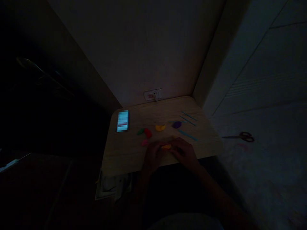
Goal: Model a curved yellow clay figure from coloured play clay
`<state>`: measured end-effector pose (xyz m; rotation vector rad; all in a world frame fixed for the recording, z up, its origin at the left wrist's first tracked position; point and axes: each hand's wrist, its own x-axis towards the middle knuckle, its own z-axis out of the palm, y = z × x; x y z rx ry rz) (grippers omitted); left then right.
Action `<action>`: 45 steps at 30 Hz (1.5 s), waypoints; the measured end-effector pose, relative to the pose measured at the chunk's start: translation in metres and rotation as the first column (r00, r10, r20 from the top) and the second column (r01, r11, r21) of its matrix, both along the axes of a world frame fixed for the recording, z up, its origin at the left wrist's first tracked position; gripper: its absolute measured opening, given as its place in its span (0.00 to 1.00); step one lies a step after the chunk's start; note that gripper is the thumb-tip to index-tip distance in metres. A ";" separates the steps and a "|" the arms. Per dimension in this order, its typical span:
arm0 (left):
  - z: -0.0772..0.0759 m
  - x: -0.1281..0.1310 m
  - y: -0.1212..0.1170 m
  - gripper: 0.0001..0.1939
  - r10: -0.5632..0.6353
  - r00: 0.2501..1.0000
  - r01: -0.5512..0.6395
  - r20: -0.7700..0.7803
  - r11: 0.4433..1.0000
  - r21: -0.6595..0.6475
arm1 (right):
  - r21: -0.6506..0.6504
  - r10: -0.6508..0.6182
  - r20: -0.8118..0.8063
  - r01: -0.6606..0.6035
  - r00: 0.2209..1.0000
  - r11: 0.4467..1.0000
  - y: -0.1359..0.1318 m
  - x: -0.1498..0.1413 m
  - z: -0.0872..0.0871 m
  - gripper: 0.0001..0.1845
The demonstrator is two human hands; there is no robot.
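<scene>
Near the front edge of the wooden table [122,153], a small orange piece [166,147] is pinched between the fingertips of both hands; its left end is met by the left hand [152,156], its right end by the right hand [184,151], so that neither hand is nearer; its long axis is seen to run roughly from side to side, along the front edge, though the exact grip of each finger is lost in the dim light; just beyond the left fingers a pink piece [145,142] is seen, and past it a red piece [148,133] is touched on its left by a green piece [141,131]; straight beyond the orange piece, toward the middle of the table, a curved yellow piece [160,128] is set; beyond the right hand a thicker blue stick [188,135] is laid aslant, its near end pointed toward the right edge; a purple piece [177,125] is placed past it, and two thin blue sticks [189,118] are laid nearly parallel toward the far right corner; near the far left corner a lit phone [123,120] is placed; behind the far edge a socket [153,95] is mounted on the wall.
</scene>
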<state>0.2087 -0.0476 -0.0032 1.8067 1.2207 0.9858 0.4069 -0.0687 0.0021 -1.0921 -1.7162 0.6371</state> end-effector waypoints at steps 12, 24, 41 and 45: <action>0.008 0.001 0.002 0.13 -0.055 0.992 0.065 -0.112 0.994 0.088 | -0.031 -0.077 -0.024 0.077 0.997 0.997 0.001 -0.001 -0.002 0.09; 0.005 0.002 -0.001 0.12 -0.038 0.990 0.056 -0.133 0.989 0.135 | -0.055 -0.087 0.066 0.091 0.994 0.994 0.001 -0.004 -0.001 0.13; 0.015 0.002 -0.003 0.14 -0.090 0.987 0.106 -0.129 0.987 0.119 | -0.044 -0.042 0.071 0.045 0.997 0.998 0.001 -0.003 -0.004 0.12; 0.012 0.002 -0.005 0.12 -0.051 0.991 0.063 -0.121 0.993 0.100 | -0.050 -0.060 0.112 0.066 0.992 0.997 0.001 -0.003 -0.003 0.14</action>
